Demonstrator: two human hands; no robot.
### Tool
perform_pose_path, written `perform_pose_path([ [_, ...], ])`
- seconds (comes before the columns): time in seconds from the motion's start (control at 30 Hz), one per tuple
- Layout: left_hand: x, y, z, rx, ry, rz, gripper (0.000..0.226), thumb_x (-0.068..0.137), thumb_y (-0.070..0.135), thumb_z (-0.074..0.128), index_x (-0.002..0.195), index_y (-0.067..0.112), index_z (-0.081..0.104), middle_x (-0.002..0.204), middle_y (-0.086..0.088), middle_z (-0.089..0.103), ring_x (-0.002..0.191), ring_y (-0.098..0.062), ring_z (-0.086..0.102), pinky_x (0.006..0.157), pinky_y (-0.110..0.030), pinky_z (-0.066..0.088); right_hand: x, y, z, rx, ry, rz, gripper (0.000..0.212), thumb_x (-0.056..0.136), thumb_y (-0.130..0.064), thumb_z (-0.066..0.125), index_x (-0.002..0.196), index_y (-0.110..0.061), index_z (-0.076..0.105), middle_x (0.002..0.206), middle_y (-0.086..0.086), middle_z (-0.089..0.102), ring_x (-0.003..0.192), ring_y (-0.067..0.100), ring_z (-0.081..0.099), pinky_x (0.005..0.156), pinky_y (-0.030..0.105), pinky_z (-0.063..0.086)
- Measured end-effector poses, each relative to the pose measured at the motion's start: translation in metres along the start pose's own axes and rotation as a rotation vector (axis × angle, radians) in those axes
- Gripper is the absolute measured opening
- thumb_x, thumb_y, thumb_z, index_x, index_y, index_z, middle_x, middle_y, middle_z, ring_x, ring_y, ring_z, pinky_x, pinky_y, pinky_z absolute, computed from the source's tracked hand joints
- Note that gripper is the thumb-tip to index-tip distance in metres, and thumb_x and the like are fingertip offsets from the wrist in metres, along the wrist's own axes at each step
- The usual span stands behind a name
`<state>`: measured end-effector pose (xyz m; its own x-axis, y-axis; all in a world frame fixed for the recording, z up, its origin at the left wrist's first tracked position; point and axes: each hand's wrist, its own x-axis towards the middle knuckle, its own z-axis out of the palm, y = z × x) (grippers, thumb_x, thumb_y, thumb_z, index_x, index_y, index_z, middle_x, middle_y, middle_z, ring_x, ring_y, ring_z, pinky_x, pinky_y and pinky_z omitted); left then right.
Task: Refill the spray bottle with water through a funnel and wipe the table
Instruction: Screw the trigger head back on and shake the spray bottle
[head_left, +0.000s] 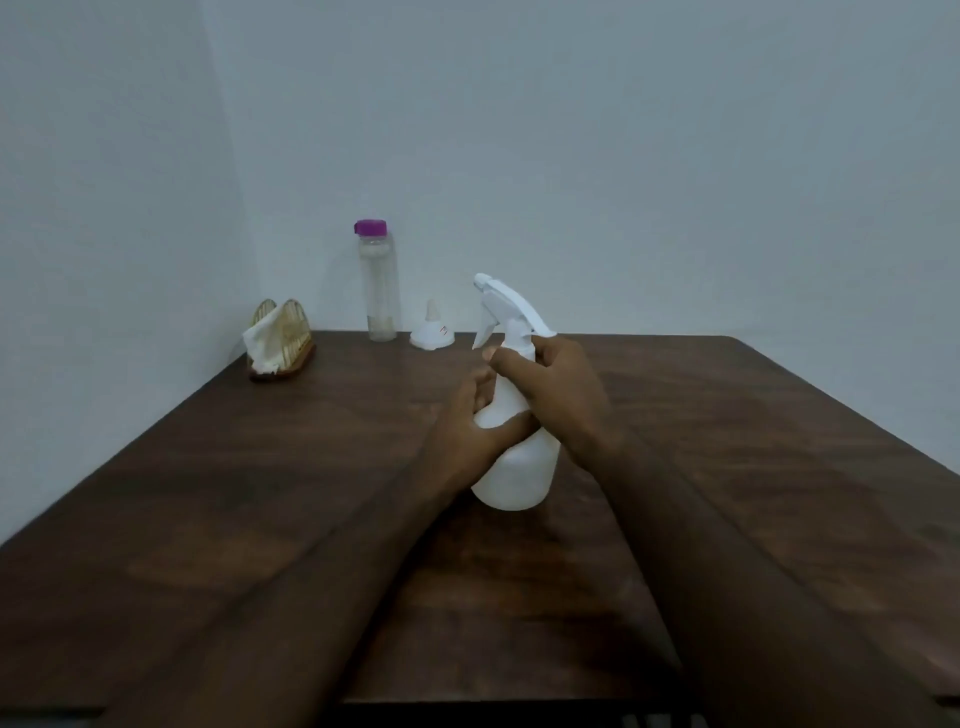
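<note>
A white spray bottle (517, 467) stands upright in the middle of the dark wooden table (260, 493), its trigger head pointing left. My left hand (470, 421) grips the bottle's upper body from the left. My right hand (558, 389) grips the neck just under the spray head. A white funnel (432, 330) lies mouth-down near the table's far edge. Left of it stands a clear water bottle (378, 286) with a purple cap. A white cloth (267, 338) sits in a wooden holder (291, 345) at the far left corner.
The table stands in a corner, with pale walls (623, 156) behind it and to the left. Its right edge runs diagonally toward the lower right. A gap in the tabletop shows at the near edge between my forearms.
</note>
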<state>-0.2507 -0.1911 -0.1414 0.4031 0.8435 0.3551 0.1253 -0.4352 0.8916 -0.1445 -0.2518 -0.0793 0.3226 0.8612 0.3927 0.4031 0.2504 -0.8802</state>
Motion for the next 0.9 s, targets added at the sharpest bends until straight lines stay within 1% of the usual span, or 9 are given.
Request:
perform_pose_path([
  [0.1,-0.028,0.005,-0.015,0.223,-0.155,0.001,0.069,0.057,0.083,0.067,0.118,0.06,0.045,0.118,0.028,0.057,0.113,0.004,0.053,0.099,-0.027,0.042,-0.008,-0.006,-0.009,0.022,-0.12,-0.01,0.023,0.086,-0.027,0.068,0.078,-0.006,0.07,0.075,0.011,0.072,0.073,0.025,0.071,0.067,0.039,0.057],
  [0.23,-0.056,0.016,-0.017,0.318,-0.216,0.029,0.088,0.051,0.077,0.077,0.127,0.053,0.04,0.124,0.028,0.053,0.111,0.011,0.049,0.101,-0.026,0.041,-0.021,-0.013,-0.009,0.077,-0.22,-0.005,0.016,0.081,-0.024,0.068,0.077,-0.009,0.069,0.071,0.01,0.067,0.067,0.023,0.066,0.073,0.046,0.058],
  [0.33,-0.074,0.023,-0.011,0.266,-0.159,0.013,0.089,0.049,0.067,0.083,0.121,0.064,0.032,0.124,0.03,0.05,0.113,0.013,0.046,0.098,-0.021,0.04,-0.035,-0.019,-0.01,0.265,-0.259,0.056,0.012,0.085,-0.017,0.07,0.077,-0.008,0.071,0.07,0.011,0.067,0.063,0.022,0.063,0.067,0.039,0.058],
  [0.47,-0.088,0.03,-0.004,0.233,-0.124,0.073,0.103,0.055,0.052,0.087,0.141,0.036,0.031,0.139,0.016,0.044,0.127,-0.003,0.043,0.11,-0.035,0.037,-0.049,-0.024,-0.011,0.307,-0.217,0.071,0.019,0.083,-0.023,0.073,0.071,-0.009,0.069,0.067,0.01,0.067,0.061,0.022,0.065,0.061,0.033,0.057],
  [0.53,-0.096,0.031,-0.005,0.235,-0.146,0.065,0.107,0.058,0.05,0.087,0.145,0.031,0.027,0.138,0.018,0.043,0.123,0.002,0.043,0.104,-0.019,0.036,-0.059,-0.024,-0.007,0.302,-0.153,0.072,0.021,0.082,-0.024,0.074,0.068,-0.01,0.066,0.062,0.008,0.064,0.058,0.021,0.064,0.056,0.031,0.056],
  [0.6,-0.102,0.029,-0.008,0.229,-0.178,0.06,0.097,0.061,0.045,0.088,0.14,0.032,0.033,0.125,0.024,0.047,0.107,0.013,0.048,0.082,0.0,0.036,-0.068,-0.026,-0.004,0.282,-0.066,0.058,0.02,0.082,-0.023,0.074,0.068,-0.01,0.065,0.06,0.005,0.063,0.058,0.02,0.064,0.056,0.033,0.057],
  [0.67,-0.111,0.032,-0.011,0.211,-0.204,0.051,0.091,0.061,0.041,0.089,0.137,0.029,0.04,0.121,0.021,0.052,0.1,0.014,0.049,0.072,0.004,0.036,-0.078,-0.029,-0.001,0.195,0.036,0.046,0.02,0.081,-0.024,0.071,0.067,-0.01,0.066,0.058,0.002,0.064,0.06,0.018,0.065,0.06,0.035,0.058],
  [0.83,-0.127,0.037,-0.011,0.122,-0.27,0.036,0.104,0.042,0.052,0.081,0.134,0.016,0.049,0.127,0.007,0.056,0.115,-0.007,0.054,0.099,-0.023,0.042,-0.105,-0.044,0.014,0.011,0.346,0.048,0.025,0.076,-0.026,0.061,0.067,-0.002,0.065,0.066,0.011,0.069,0.063,0.023,0.067,0.068,0.04,0.057],
  [0.9,-0.131,0.036,-0.009,0.139,-0.325,0.027,0.102,0.044,0.051,0.078,0.132,0.009,0.049,0.124,0.008,0.055,0.119,-0.011,0.052,0.096,-0.011,0.038,-0.116,-0.049,0.017,-0.018,0.397,0.048,0.025,0.078,-0.027,0.062,0.068,-0.004,0.064,0.067,0.01,0.069,0.067,0.025,0.067,0.068,0.04,0.056],
])
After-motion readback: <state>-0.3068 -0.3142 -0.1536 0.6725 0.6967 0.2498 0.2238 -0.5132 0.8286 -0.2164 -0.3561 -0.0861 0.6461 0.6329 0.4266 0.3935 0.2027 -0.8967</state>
